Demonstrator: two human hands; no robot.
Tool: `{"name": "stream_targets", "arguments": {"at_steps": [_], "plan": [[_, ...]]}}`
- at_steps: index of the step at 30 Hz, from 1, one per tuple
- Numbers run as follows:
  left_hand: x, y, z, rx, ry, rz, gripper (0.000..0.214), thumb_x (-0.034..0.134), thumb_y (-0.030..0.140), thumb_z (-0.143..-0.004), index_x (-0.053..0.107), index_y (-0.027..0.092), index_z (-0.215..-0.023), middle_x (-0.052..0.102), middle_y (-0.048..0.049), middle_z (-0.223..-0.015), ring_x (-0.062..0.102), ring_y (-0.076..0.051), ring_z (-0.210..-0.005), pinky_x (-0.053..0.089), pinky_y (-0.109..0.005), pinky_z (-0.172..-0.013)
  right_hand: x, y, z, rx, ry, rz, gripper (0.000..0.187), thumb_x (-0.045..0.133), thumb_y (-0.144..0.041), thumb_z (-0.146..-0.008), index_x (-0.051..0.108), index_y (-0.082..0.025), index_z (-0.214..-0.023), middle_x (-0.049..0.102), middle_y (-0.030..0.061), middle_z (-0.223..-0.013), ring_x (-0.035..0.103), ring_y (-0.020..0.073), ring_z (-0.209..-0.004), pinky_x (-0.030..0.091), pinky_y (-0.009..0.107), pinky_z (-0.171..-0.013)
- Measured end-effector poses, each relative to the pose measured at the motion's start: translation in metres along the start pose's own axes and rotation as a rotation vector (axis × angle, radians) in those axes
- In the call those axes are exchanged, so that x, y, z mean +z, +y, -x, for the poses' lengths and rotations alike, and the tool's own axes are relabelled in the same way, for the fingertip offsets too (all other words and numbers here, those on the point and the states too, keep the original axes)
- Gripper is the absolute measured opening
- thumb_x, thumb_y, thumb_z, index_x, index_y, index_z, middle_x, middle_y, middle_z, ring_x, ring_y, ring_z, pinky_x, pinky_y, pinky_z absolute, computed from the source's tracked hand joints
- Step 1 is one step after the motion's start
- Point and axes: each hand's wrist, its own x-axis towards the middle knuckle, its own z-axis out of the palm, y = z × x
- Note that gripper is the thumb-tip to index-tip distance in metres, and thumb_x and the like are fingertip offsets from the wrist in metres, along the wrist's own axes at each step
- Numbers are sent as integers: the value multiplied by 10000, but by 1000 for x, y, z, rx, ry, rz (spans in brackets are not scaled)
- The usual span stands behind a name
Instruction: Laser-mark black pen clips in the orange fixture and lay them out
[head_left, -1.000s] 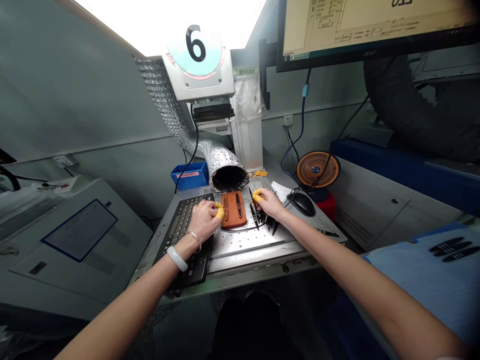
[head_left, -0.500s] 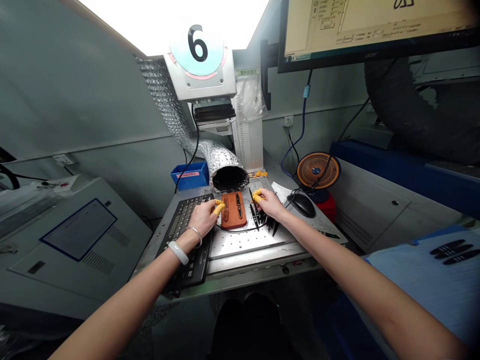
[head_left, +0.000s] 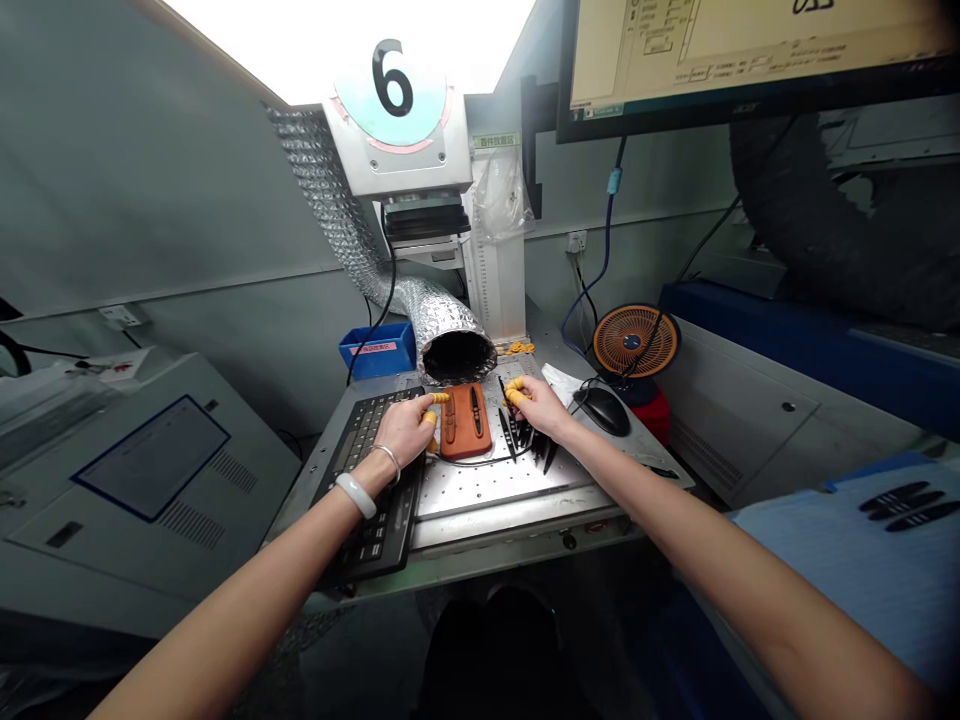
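Note:
My left hand, with yellow finger cots, is at the left edge of a reddish-brown block. Its index finger is stretched out to the block's edge, thumb apart, with nothing held. The block has two long recesses; a slim black pointed piece lies in the right one, and the left one shows bare brown. To the right, my right hand, also in yellow finger cots, pinches a slim black piece whose tip sticks up past the fingers. Several similar black pieces lie below that hand on the metal plate.
A black keyboard lies left, a black mouse right. Behind the block is a silver duct mouth, with a blue bin beside it. The machine head hangs above. An orange fan stands right; a cable crosses the plate.
My left hand's fingers have spread, the thumb drawing back from the block while the index stays near its edge. The right hand has barely moved, still pinching the black piece.

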Motion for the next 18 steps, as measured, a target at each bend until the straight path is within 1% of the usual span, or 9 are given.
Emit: {"name": "stream_targets", "arguments": {"at_steps": [3,5,7,10,13,15,18], "plan": [[2,-1,-3,4,7,-14,391,389,153,-763,629,228,-1063,671,-15,-778,595,-175,-710,371,-253,-622,1,-1,0,10,-5,4,72,486,-219,-820,527,-174,-857,584,4,-740,595,123,-607,464,199,-500],[5,-1,-5,6,10,-27,328,383,193,-809,622,216,-1032,677,-29,-843,603,-184,-757,378,-259,-645,1,-3,1,22,-6,13,77,483,-221,-825,529,-173,-865,588,4,-754,595,123,-613,467,204,-513],[8,0,-8,14,1,-45,259,406,256,-836,626,207,-965,676,-37,-862,604,-187,-767,377,-263,-643,2,-7,3,37,-7,52,84,475,-215,-830,532,-172,-874,593,6,-768,596,125,-621,466,211,-529],[14,5,-15,41,-25,-77,200,471,306,-829,637,207,-882,674,-38,-856,603,-183,-780,379,-260,-656,2,-17,8,22,-13,221,95,468,-174,-825,543,-172,-884,604,1,-776,598,128,-644,450,225,-591],[21,14,-24,80,-45,-108,191,493,324,-831,642,210,-864,671,-45,-887,601,-195,-832,382,-273,-699,2,-25,12,-48,-6,453,116,461,-146,-820,555,-180,-879,616,1,-796,589,139,-700,412,233,-652],[27,20,-31,105,-49,-129,197,487,328,-841,639,206,-874,663,-59,-929,594,-215,-877,378,-296,-725,3,-28,13,-95,-6,566,125,446,-158,-835,559,-187,-881,619,8,-813,573,150,-729,384,233,-649],[34,27,-38,133,-57,-155,212,475,330,-852,636,194,-875,646,-82,-954,585,-237,-903,372,-324,-749,6,-29,12,-117,-23,665,134,439,-181,-853,562,-193,-904,622,17,-831,555,161,-749,352,234,-638]]}}
